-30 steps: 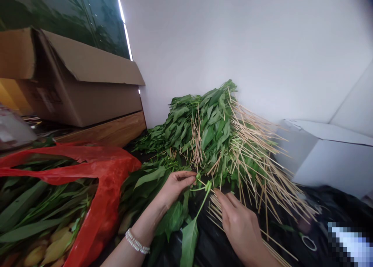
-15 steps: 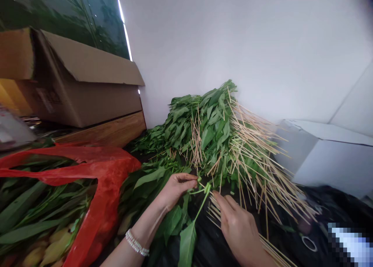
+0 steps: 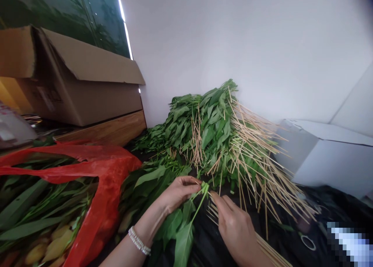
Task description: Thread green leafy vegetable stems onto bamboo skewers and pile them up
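A leafy green sprig point(image 3: 184, 239) hangs below my hands, its pale stem folded into a small bundle point(image 3: 204, 187) on a bamboo skewer point(image 3: 210, 194). My left hand point(image 3: 182, 191) is closed in a pinch at the left side of that bundle. My right hand point(image 3: 233, 220) grips the skewer just to the right, fingers closed; much of the skewer is hidden by the hand. Loose skewers point(image 3: 212, 213) lie beneath my right hand. A white beaded bracelet point(image 3: 138, 241) circles my left wrist.
Behind my hands stands a heap of skewered greens point(image 3: 212, 123), with many sticks point(image 3: 271, 162) jutting right. A red plastic bag point(image 3: 109, 189) of greens lies left, below a cardboard box point(image 3: 107, 102). A white box point(image 3: 329, 154) sits right, near black sheeting point(image 3: 344, 205).
My left hand has shifted slightly right, and the stem bundle is now against its fingertips. The gap between bundle and left fingers has closed. My right hand has moved only a little.
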Demonstrator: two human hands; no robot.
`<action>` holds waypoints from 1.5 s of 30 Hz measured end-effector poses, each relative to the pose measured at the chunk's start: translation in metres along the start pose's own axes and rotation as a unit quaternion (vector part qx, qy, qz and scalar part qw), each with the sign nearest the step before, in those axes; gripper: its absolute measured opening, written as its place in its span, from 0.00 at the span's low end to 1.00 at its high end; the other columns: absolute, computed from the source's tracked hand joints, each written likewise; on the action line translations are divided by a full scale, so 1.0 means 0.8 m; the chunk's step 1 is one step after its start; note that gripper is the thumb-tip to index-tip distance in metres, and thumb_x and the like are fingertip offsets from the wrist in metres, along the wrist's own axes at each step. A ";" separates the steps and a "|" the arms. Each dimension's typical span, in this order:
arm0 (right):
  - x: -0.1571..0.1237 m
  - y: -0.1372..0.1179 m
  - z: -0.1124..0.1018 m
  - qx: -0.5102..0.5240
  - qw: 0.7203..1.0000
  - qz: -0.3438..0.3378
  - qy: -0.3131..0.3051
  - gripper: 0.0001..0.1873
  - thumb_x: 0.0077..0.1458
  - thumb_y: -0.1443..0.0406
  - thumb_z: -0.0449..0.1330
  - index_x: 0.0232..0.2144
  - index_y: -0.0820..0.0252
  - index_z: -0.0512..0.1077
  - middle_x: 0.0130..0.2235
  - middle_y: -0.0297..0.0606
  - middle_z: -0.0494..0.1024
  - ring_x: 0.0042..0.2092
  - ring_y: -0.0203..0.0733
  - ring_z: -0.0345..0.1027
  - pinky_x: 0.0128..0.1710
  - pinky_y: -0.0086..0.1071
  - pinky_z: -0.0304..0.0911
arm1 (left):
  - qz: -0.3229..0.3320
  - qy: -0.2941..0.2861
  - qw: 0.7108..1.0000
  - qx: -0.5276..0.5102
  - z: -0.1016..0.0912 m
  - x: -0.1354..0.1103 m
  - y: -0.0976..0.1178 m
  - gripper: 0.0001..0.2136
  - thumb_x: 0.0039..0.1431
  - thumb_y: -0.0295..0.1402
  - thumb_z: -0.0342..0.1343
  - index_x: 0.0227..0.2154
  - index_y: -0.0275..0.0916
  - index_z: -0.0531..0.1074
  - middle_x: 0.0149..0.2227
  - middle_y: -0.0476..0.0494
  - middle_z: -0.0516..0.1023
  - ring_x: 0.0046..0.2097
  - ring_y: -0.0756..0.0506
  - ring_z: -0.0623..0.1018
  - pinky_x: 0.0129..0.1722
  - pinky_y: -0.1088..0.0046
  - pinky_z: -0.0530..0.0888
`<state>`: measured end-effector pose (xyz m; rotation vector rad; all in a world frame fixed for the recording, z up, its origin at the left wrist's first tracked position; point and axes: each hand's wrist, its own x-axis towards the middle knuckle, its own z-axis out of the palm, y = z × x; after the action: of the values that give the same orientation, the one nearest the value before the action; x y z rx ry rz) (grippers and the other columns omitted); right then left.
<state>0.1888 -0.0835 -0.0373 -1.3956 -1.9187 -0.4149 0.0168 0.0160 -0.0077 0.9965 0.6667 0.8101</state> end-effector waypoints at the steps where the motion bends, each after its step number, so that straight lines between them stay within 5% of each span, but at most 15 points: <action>1: 0.000 0.000 0.001 0.001 1.000 0.000 -0.002 0.21 0.61 0.74 0.42 0.51 0.61 0.67 0.39 0.40 0.79 0.36 0.40 0.76 0.34 0.31 0.68 | 0.002 0.000 1.000 -0.002 0.000 0.000 0.000 0.15 0.35 0.31 0.74 0.29 0.33 0.79 0.29 0.46 0.80 0.31 0.51 0.78 0.38 0.76 0.72; 5: 0.003 0.000 -0.003 -0.002 1.000 0.002 -0.002 0.19 0.62 0.73 0.43 0.49 0.60 0.67 0.36 0.38 0.78 0.34 0.40 0.76 0.32 0.31 0.65 | 0.035 0.020 0.999 0.015 -0.005 0.000 0.010 0.17 0.37 0.35 0.73 0.31 0.33 0.78 0.30 0.45 0.80 0.30 0.52 0.77 0.36 0.78 0.71; 10: 0.013 -0.006 -0.024 0.084 0.996 -0.013 -0.003 0.12 0.63 0.70 0.46 0.32 0.58 0.67 0.25 0.32 0.71 0.24 0.35 0.68 0.26 0.28 0.57 | 0.133 0.143 0.980 0.040 -0.025 0.001 0.031 0.21 0.48 0.49 0.64 0.33 0.33 0.78 0.25 0.46 0.77 0.27 0.53 0.73 0.26 0.81 0.66; 16: 0.015 -0.019 -0.029 0.110 0.986 -0.122 -0.025 0.11 0.58 0.72 0.49 0.25 0.57 0.63 0.22 0.31 0.67 0.22 0.35 0.61 0.25 0.30 0.51 | 0.206 0.245 0.927 0.197 -0.050 0.012 0.032 0.16 0.57 0.43 0.56 0.34 0.34 0.76 0.26 0.47 0.76 0.26 0.51 0.73 0.26 0.79 0.66; 20: 0.012 -0.020 -0.021 0.094 0.986 -0.133 -0.015 0.12 0.58 0.73 0.49 0.24 0.57 0.64 0.22 0.31 0.67 0.22 0.36 0.61 0.25 0.31 0.50 | 0.221 0.257 0.820 0.461 -0.059 0.018 0.015 0.07 0.57 0.28 0.54 0.36 0.35 0.75 0.34 0.42 0.79 0.37 0.45 0.77 0.38 0.72 0.71; 24: 0.011 -0.017 -0.017 0.088 0.986 -0.144 -0.006 0.13 0.58 0.73 0.49 0.24 0.57 0.65 0.22 0.32 0.68 0.22 0.36 0.62 0.25 0.32 0.49 | 0.133 0.271 0.661 0.687 -0.057 0.013 0.004 0.16 0.53 0.24 0.57 0.46 0.38 0.73 0.46 0.38 0.76 0.44 0.41 0.77 0.42 0.68 0.71; 26: 0.010 -0.016 -0.015 0.083 0.985 -0.149 -0.010 0.13 0.58 0.73 0.49 0.24 0.57 0.65 0.22 0.32 0.67 0.22 0.36 0.61 0.25 0.32 0.49 | 0.093 0.269 0.621 0.730 -0.054 0.010 0.004 0.16 0.54 0.26 0.58 0.47 0.41 0.72 0.47 0.39 0.75 0.43 0.41 0.78 0.40 0.69 0.71; 31: 0.011 -0.016 -0.015 0.069 0.985 -0.156 -0.004 0.13 0.57 0.73 0.49 0.24 0.57 0.65 0.21 0.33 0.67 0.22 0.37 0.61 0.25 0.32 0.49 | 0.127 0.300 0.597 0.733 -0.047 0.005 0.009 0.07 0.61 0.34 0.52 0.40 0.42 0.73 0.44 0.43 0.74 0.40 0.46 0.77 0.34 0.74 0.69; 35: 0.013 -0.017 -0.018 0.051 0.985 -0.162 -0.016 0.13 0.57 0.73 0.48 0.24 0.57 0.65 0.21 0.33 0.67 0.22 0.37 0.61 0.25 0.32 0.49 | 0.098 0.257 0.593 0.757 -0.047 0.004 0.007 0.05 0.56 0.35 0.57 0.31 0.40 0.75 0.39 0.43 0.75 0.40 0.43 0.76 0.34 0.73 0.68; 45: 0.010 -0.013 -0.015 0.055 0.987 -0.150 -0.023 0.12 0.58 0.73 0.48 0.26 0.57 0.66 0.23 0.33 0.68 0.23 0.38 0.62 0.26 0.33 0.50 | 0.069 0.244 0.599 0.759 -0.045 0.002 0.010 0.06 0.57 0.29 0.54 0.35 0.41 0.75 0.42 0.40 0.76 0.42 0.42 0.76 0.36 0.71 0.69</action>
<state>0.1820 -0.0893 -0.0222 -1.0560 -2.1650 -0.4134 -0.0130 0.0360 -0.0151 2.4233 1.9305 0.4815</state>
